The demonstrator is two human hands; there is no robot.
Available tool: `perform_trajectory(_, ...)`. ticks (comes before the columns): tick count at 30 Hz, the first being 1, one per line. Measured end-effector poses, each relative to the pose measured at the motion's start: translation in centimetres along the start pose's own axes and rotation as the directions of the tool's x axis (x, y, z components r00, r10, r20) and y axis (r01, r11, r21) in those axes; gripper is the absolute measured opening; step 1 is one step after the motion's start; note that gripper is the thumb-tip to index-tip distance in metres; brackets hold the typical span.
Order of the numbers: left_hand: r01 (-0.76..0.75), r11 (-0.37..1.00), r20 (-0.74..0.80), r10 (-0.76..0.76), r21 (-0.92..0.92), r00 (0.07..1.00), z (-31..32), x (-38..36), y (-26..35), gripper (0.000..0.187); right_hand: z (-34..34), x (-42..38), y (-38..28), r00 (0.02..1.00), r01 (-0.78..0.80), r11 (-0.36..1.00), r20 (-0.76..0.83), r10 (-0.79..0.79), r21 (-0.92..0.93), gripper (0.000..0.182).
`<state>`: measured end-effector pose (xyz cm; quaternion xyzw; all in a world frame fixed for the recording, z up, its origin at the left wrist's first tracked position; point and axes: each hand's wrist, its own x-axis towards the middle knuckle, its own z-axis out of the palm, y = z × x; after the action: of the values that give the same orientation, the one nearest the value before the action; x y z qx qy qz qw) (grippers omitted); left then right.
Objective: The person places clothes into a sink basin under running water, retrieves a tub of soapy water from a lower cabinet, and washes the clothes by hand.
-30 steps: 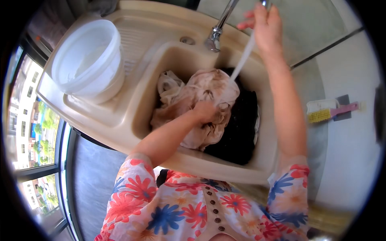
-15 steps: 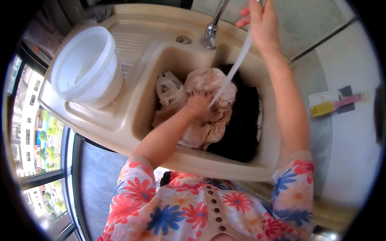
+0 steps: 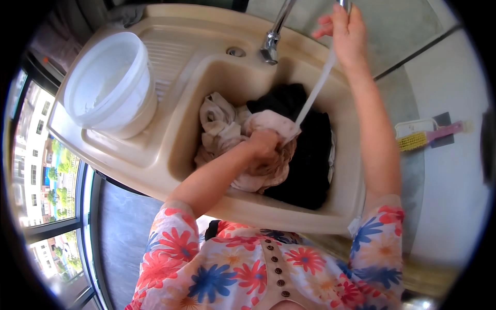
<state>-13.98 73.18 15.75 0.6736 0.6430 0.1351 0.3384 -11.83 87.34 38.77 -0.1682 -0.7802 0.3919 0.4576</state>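
In the sink [image 3: 178, 150] lies a wet, pale pinkish-beige garment [image 3: 261, 175], bunched up. My left hand [image 3: 266, 146] is closed on a fold of it. A black garment [image 3: 310, 155] lies beside it on the right and partly behind. Up at the top edge, my right hand [image 3: 350, 39] has its thumb and fingers around the chrome tap spout [image 3: 344, 4], with some fingers spread; the upper spout is out of view. A stream of water [image 3: 316, 88] runs from there onto the pale garment near my left hand.
On the ribbed drainboard [image 3: 165, 51] at left stands a white plastic bucket [image 3: 111, 88]. The chrome tap base [image 3: 269, 47] rises behind the basin. A yellow-bristled brush [image 3: 429, 137] with a pink handle is on the right. A window [image 3: 49, 170] is at far left.
My left hand has lifted and folded part of the pale garment, uncovering more black cloth behind. My right hand and the water stream have shifted slightly right.
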Motion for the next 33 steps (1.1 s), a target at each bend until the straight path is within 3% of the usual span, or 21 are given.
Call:
perform_trajectory(3,0.058,0.962,-0.466,0.076,0.266,0.882,1.3,0.6,0.3,0.034,1.6,-0.2,-0.9,1.0,-0.004,1.0,-0.023,0.004,-0.021,0.016)
perform_trajectory(6,0.116,0.933,-0.59,0.116,0.34,0.799,2.7,0.8,0.0,0.033,2.9,-0.2,-1.6,0.998,0.017,0.999,-0.053,-0.019,-0.038,0.016)
perform_trajectory(7,0.095,0.954,-0.382,0.021,0.283,0.924,2.4,1.1,0.0,0.033,3.2,-0.3,-1.7,0.998,0.023,0.999,-0.064,-0.025,-0.032,0.016)
perform_trajectory(8,0.092,0.971,-0.143,-0.061,0.22,0.988,1.9,1.5,-0.2,0.033,3.6,-0.3,-1.9,0.997,0.03,0.999,-0.073,-0.032,-0.028,0.016)
perform_trajectory(9,0.107,0.982,0.109,-0.125,0.158,0.986,1.7,1.6,-0.4,0.033,4.1,-0.5,-1.8,0.996,0.038,0.999,-0.081,-0.04,-0.023,0.016)
perform_trajectory(15,0.111,0.978,0.247,-0.153,0.175,0.957,-0.6,-0.2,0.8,0.03,5.8,-0.7,-3.4,0.99,-0.029,0.997,-0.143,0.017,-0.078,0.018)
perform_trajectory(18,0.127,0.953,0.26,-0.201,0.275,0.945,-1.7,0.2,-1.4,0.031,6.9,-0.7,-4.0,0.979,-0.024,0.986,-0.206,-0.011,-0.167,0.024)
perform_trajectory(20,0.386,0.892,-0.046,-0.386,0.236,0.921,-4.5,-2.1,-0.7,0.034,7.6,-0.1,-2.7,0.949,0.074,0.92,-0.255,-0.183,-0.385,0.027)
perform_trajectory(21,0.45,0.873,-0.183,-0.419,0.187,0.889,-4.0,-1.5,-3.2,0.035,8.0,0.0,-2.4,0.925,0.112,0.865,-0.266,-0.271,-0.489,0.029)
perform_trajectory(22,0.505,0.854,-0.315,-0.447,0.129,0.837,-3.1,-0.6,-5.8,0.036,8.3,-0.2,-3.3,0.948,0.046,0.897,-0.263,-0.178,-0.439,0.032)
perform_trajectory(25,0.649,0.699,-0.699,-0.303,0.299,0.648,-2.3,-1.3,-8.1,0.034,10.6,0.2,-2.8,0.918,0.082,0.892,-0.314,-0.242,-0.445,0.034)
perform_trajectory(28,0.598,0.802,-0.459,-0.537,-0.017,0.707,-0.3,-0.6,-10.6,0.044,10.8,0.6,-2.8,0.909,0.099,0.898,-0.327,-0.257,-0.428,0.039)
perform_trajectory(31,0.449,0.894,0.035,-0.449,0.003,0.893,-0.5,-1.1,-11.8,0.043,11.9,0.9,-2.3,0.874,0.137,0.874,-0.358,-0.328,-0.467,0.039)
perform_trajectory(33,0.482,0.876,0.118,-0.476,-0.025,0.871,-2.0,-2.0,-9.2,0.04,12.2,1.0,-1.6,0.852,0.147,0.854,-0.374,-0.365,-0.498,0.039)
